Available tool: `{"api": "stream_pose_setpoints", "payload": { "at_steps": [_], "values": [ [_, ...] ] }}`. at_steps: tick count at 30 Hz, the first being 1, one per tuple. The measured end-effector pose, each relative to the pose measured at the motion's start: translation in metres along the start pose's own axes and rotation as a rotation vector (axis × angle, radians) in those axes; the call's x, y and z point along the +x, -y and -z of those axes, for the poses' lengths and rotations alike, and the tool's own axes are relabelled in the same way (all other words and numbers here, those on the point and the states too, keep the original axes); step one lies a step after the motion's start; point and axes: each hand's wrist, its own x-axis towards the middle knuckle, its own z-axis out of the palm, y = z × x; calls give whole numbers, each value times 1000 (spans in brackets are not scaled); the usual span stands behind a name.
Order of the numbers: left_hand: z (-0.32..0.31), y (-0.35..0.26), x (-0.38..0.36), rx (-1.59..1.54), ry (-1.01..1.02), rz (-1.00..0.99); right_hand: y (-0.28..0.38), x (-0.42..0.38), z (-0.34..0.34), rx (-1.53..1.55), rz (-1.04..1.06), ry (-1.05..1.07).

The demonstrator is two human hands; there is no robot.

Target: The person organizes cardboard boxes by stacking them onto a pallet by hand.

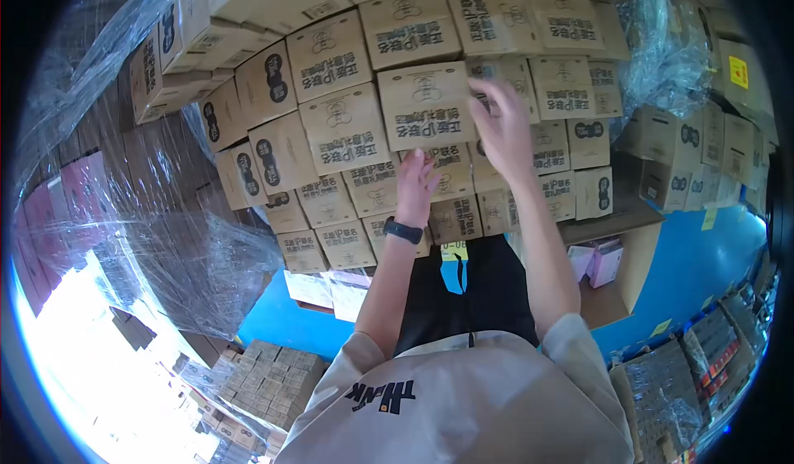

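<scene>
A brown cardboard carton [426, 117] with black printed characters and a line drawing stands out from the front of a stack of like cartons. At its lower edge is my left hand [416, 187], fingertips raised to the cardboard and fingers spread; a dark band circles that wrist. My right hand [504, 129] is beside the carton's right edge, its thumb and bent fingers apart, the thumb close to the edge. Neither hand is wrapped around the carton. Behind my right hand, part of a neighbouring carton [514, 71] is hidden.
Clear plastic wrap hangs at the left [165, 216] and bunches at the upper right [666, 50]. More cartons [703, 137] stand to the right. An open box [624, 274] with pink packages sits below, on a blue surface [682, 253]. Small stacked boxes [269, 381] are at lower left.
</scene>
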Motion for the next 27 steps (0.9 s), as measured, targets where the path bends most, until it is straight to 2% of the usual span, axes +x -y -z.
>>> {"api": "stream_pose_setpoints", "payload": {
  "at_steps": [1, 4, 7, 8, 10, 12, 14, 16, 18, 19, 20, 21, 22, 24, 25, 26, 27],
  "values": [
    [-8, 2, 3, -54, -2, -15, -8, 25, -4, -188, 234, -35],
    [-23, 9, 11, -185, -23, -63, -35, 56, -30, -338, 99, 328],
    [-30, 18, 16, -195, -76, -102, -45, 46, -25, -579, 207, 306],
    [-31, 21, 11, -157, -105, -112, -56, 35, -21, -573, 249, 218],
    [-24, 30, 0, -74, -92, -160, -35, 25, 19, -532, -235, 645],
    [2, 47, -7, 22, 1, -238, -57, -10, 52, -83, -372, 564],
    [18, 42, -30, 303, 150, -113, -124, -74, 62, 33, -318, 502],
    [28, 51, -44, 509, 291, -42, -111, -120, 78, 546, -594, 251],
    [37, 68, -50, 644, 424, -37, -123, -150, 97, 531, -758, 593],
    [35, 72, -55, 685, 386, 6, -128, -168, 103, 528, -851, 764],
    [32, 75, -57, 730, 352, 55, -133, -181, 103, 421, -696, 902],
    [27, 79, -58, 778, 321, 97, -134, -196, 100, 429, -727, 874],
    [23, 86, -60, 759, 321, 27, -137, -208, 97, 431, -750, 844],
    [21, 93, -53, 1017, 234, -228, -146, -218, 89, 449, -811, 763],
    [19, 96, -53, 1141, 188, -354, -156, -229, 78, 538, -829, 637],
    [14, 102, -53, 1104, 78, -565, -170, -244, 61, 625, -844, 512],
    [16, 105, -51, 1113, 31, -580, -179, -251, 48, 708, -852, 385]
  ]
}}
